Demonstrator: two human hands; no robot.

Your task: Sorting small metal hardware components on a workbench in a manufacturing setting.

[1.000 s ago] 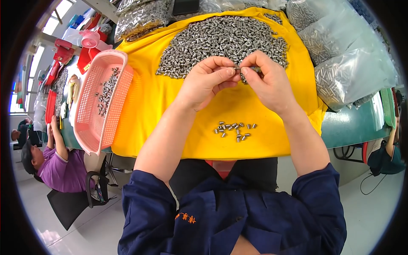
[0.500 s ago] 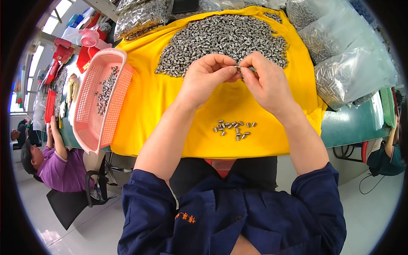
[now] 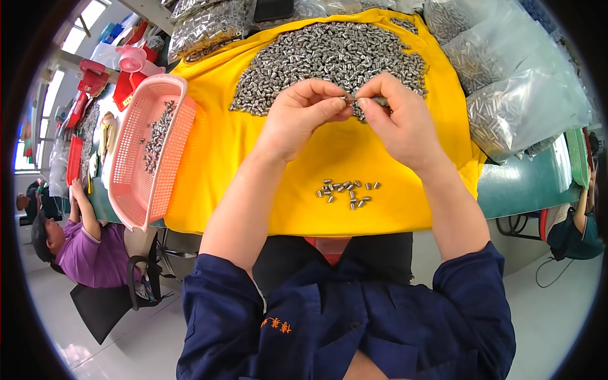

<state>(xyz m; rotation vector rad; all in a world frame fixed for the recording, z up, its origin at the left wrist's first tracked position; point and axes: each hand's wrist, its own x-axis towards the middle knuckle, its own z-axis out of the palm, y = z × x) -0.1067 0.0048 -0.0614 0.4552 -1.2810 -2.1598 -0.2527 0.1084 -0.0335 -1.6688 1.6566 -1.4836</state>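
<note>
My left hand and my right hand meet over the near edge of a wide heap of small shiny metal cylinders. Left thumb and fingers pinch a small metal cylinder, mostly covered by the fingertips. Between the right thumb and forefinger is a thin rod-like tool, its tip at the left fingertips; its back part passes under the fingers. Both hands are closed. Nearer my body, several loose cylinders lie scattered on a yellow cloth.
To the left, a pink mesh basket holds some small metal pieces. Clear bags of metal parts line the right side; more bags lie at the back left. Another person sits at far left, one more at far right.
The hands have drawn slightly apart at the fingertips, and a thin length of the rod-like tool shows between them. Basket and loose cylinders stay in place.
</note>
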